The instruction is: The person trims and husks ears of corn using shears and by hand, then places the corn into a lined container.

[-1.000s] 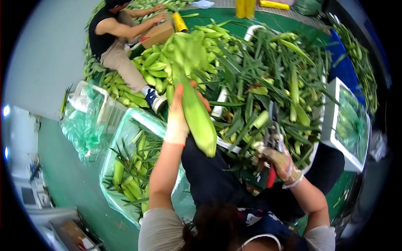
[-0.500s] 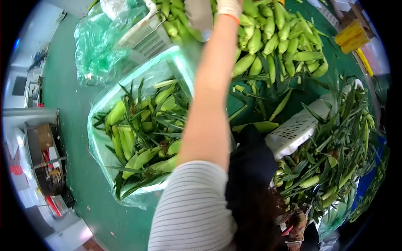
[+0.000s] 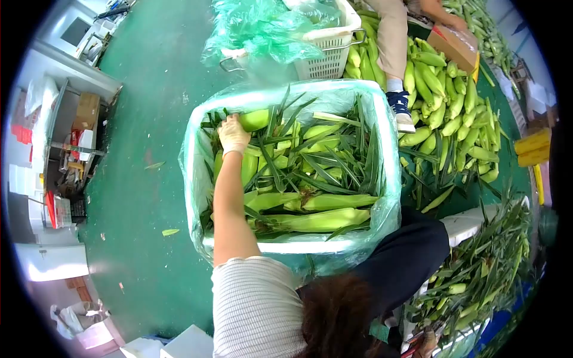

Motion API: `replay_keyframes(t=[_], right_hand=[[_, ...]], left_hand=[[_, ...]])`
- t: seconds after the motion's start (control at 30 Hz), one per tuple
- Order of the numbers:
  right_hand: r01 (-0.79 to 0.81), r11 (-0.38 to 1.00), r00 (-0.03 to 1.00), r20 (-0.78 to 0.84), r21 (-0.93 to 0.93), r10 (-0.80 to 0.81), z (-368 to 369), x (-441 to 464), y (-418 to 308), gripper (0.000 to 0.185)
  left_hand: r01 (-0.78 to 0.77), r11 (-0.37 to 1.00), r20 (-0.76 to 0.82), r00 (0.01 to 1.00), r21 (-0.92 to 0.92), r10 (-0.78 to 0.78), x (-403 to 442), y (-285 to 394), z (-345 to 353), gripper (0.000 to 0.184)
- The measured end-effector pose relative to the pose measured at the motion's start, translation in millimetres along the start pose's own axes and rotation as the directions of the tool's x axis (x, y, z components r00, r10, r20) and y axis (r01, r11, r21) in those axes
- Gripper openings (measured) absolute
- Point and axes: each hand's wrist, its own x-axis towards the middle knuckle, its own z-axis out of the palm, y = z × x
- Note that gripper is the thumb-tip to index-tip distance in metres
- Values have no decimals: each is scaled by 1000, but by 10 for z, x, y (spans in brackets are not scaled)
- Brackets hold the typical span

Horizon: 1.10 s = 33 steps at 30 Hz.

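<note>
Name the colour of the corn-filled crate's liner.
The liner is pale green, best seen in the head view.

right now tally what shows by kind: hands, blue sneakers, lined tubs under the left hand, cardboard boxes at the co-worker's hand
Hands: 3 (left hand, right hand at the bottom edge, co-worker's hand)
Blue sneaker: 1
Lined tub: 1
Cardboard box: 1
Total: 6

no lettering I can read from my remote seat, no label, brand, number or sign legible to me, cardboard box [image 3: 453,46] included
</note>
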Motion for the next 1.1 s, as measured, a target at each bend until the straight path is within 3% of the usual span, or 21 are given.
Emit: replay_keyframes(t=[0.03, 0.1, 0.17, 0.2, 0.23, 0.3, 0.33, 0.37, 0.4, 0.43, 0.53, 0.57, 0.63, 0.7, 0.77, 0.83, 0.9, 0.97, 1.03, 1.07, 1.1], right_hand=[[33, 999, 999, -12, -24, -34, -1, -87, -10, 36], [116, 988, 993, -17, -99, -119, 24, -248, -47, 39], [228, 946, 973, 18, -232, -231, 104, -362, -130, 42], [295, 860, 953, 64, -415, -296, 42, -295, -46, 57], [354, 736, 926, 109, -577, -360, -19, -226, 35, 73], [610, 360, 724, 313, -706, -614, 326, -448, -301, 80], [577, 526, 801, 308, -625, -513, 560, -602, -576, 75], [659, 247, 659, 387, -710, -645, 601, -506, -552, 71], [574, 337, 745, 306, -746, -593, 782, -544, -729, 70], [626, 294, 692, 341, -722, -637, 851, -461, -825, 72], [594, 604, 769, 155, -531, -620, 877, -379, -1018, 74], [585, 677, 790, 122, -447, -601, 824, -319, -1049, 75], [645, 696, 749, 79, -317, -658, 687, -212, -1039, 71], [685, 679, 720, 104, -264, -686, 517, -167, -1103, 77], [628, 771, 778, 73, -106, -623, 410, -12, -970, 77], [571, 817, 814, 73, 79, -576, 362, 132, -855, 60], [281, 866, 902, 193, 415, -385, 226, 20, -888, 46], [69, 830, 802, 465, 553, -376, -60, 74, -781, 32], [53, 646, 768, 383, 762, -514, -26, 271, -578, 28], [139, 637, 810, 284, 758, -513, -66, 186, -654, 25], [291, 783, 768, 354, 550, -534, -267, 33, -813, 26]], left_hand=[[-15, 987, 29, 1000, 161, 10, 62, 95, -84, 56], [-182, 957, 104, 981, 227, 162, 88, 106, -157, 53], [-316, 948, -48, 947, 29, 317, -261, 281, -426, 48], [-378, 926, -111, 921, -21, 373, -483, 468, -691, 49], [-446, 892, -170, 887, -71, 429, -735, 702, -899, 50], [-668, 701, -450, 721, -250, 526, -1099, 1168, -1127, 49], [-715, 610, -456, 694, -342, 557, -1295, 1459, -1305, 48], [-751, 501, -461, 660, -430, 594, -1536, 1740, -1588, 47], [-807, 391, -499, 584, -442, 640, -1764, 1996, -1888, 43], [-847, 303, -532, 515, -438, 672, -1985, 2221, -2137, 48], [-949, 47, -624, 243, -313, 743, -2527, 2682, -2758, 66], [-974, 15, -615, 155, -226, 773, -2656, 2800, -2891, 71], [-995, 12, -478, 59, -102, 877, -2938, 2979, -3111, 69], [-996, -42, -465, 0, -79, 885, -3169, 3127, -3160, 67], [-995, -84, -442, -50, -57, 895, -3319, 3214, -3193, 65], [-995, -96, -346, -82, -23, 934, -3455, 3325, -3226, 57], [-984, -173, -349, -146, -47, 926, -3522, 3385, -3256, 56], [-986, -167, -250, -161, -3, 955, -3579, 3435, -3333, 53], [-984, -170, -281, -176, 44, 943, -3636, 3456, -3337, 51], [-974, -203, -240, -221, 95, 945, -3699, 3447, -3353, 52], [-959, -242, -197, -268, 146, 943, -3760, 3437, -3360, 52]])
